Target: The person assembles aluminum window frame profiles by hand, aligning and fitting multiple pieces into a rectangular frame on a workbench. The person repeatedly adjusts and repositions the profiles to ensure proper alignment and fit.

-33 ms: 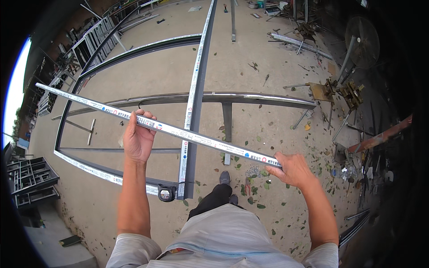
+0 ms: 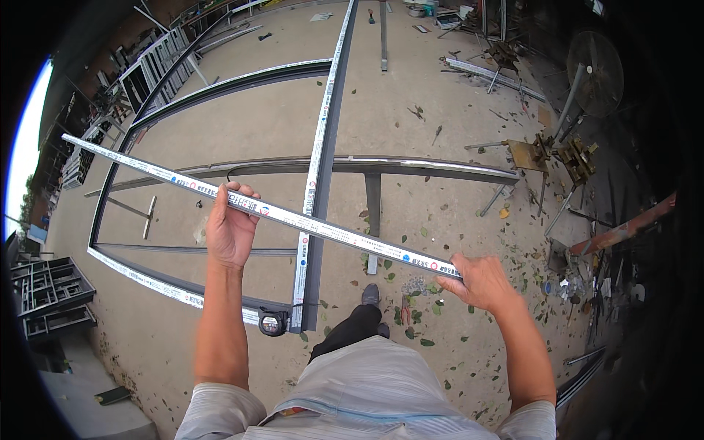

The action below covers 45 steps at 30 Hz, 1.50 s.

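Observation:
A long, slim metal profile bar (image 2: 330,231), covered in white printed protective film, slants across in front of me, its far end up at the left. My left hand (image 2: 233,229) cups it from below near the middle of its length, thumb and fingers closed around it. The bar's near right end sits in the closed grip of my right hand (image 2: 482,281). Under the bar lies a large dark metal frame (image 2: 323,139) with similar white film on its members. A black tape measure (image 2: 272,321) rests at the frame's near corner.
A long metal beam (image 2: 433,166) on supports crosses beyond the bar. Small metal stands (image 2: 529,150) and a pedestal fan (image 2: 595,73) are at right. Leaves and red-handled pliers (image 2: 405,311) lie by my feet. Stacked dark frames (image 2: 55,297) stand at left.

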Tool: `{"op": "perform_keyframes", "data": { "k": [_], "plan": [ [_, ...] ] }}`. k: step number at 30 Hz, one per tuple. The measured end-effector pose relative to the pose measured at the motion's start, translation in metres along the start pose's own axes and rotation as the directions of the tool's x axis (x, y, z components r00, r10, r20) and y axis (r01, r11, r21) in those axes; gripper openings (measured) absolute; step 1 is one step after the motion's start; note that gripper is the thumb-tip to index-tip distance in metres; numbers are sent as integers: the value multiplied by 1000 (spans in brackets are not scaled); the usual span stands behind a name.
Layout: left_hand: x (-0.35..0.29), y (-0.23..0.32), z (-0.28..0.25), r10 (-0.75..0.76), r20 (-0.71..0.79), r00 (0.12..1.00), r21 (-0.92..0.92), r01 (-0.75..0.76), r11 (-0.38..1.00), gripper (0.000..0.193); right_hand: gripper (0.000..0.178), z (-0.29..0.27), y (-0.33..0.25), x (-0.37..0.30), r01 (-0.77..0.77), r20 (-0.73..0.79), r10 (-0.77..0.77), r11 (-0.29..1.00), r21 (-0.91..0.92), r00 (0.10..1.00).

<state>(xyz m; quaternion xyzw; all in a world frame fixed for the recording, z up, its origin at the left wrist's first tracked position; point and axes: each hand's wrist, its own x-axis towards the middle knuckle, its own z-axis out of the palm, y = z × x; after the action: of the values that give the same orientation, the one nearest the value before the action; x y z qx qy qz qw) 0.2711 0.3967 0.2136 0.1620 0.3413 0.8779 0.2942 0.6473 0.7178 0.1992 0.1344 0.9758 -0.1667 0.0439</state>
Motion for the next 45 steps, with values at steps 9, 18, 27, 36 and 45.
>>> {"op": "perform_keyframes", "data": {
  "k": [9, 18, 27, 36, 45],
  "plan": [
    [83, -61, -21, 19, -186, 982, -86, -35, 996, 26, 44, 5, 35, 36, 59, -178, -81, 990, -127, 981],
    [124, -104, 10, -12, -333, 943, 8, 15, 1000, 19, 40, 9, 80, 41, 53, -136, -44, 996, 65, 990],
    [141, -203, 94, 17, -437, 899, -6, -22, 1000, 14, 33, -16, 216, 14, 45, -90, -36, 993, 106, 995],
    [155, -238, 168, 113, -569, 815, 226, 22, 974, 14, 34, -69, 286, 33, 192, -177, -182, 980, 41, 967],
    [210, -229, 133, 99, -646, 757, 336, 166, 927, 22, 36, -73, 242, 136, 248, -232, -250, 968, -40, 940]
  ]
}}
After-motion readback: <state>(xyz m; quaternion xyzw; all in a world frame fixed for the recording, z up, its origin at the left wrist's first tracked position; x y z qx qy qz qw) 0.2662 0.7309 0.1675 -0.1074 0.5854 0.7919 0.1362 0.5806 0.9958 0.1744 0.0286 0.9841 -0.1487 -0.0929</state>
